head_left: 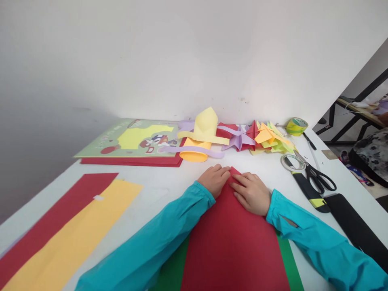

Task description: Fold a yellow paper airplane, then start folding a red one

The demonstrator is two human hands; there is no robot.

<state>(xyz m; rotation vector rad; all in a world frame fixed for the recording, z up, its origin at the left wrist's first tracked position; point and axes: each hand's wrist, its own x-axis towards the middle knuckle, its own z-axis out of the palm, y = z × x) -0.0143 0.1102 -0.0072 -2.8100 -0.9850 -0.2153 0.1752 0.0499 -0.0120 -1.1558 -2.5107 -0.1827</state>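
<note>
A large sheet of red paper [233, 242] lies before me, its far end folded to a point. My left hand [214, 180] is at the left side of that point, with fingers curled together and gripping the paper's edge. From the right, my right hand [253, 193] rests on the folded part, fingers stretched and slightly apart, pressing the paper down. Its palm side is hidden. Beneath the red sheet, green paper [291, 262] sticks out on both sides. Teal sleeves cover both arms.
To the left lie red and yellow sheets [81, 226]. Behind are a printed green folder [121, 139], a yellow paper cone [206, 125] and folded paper shapes [268, 135]. Rightward are scissors [317, 178], a cutter [312, 194], tape rolls [296, 127] and a black strip [354, 222].
</note>
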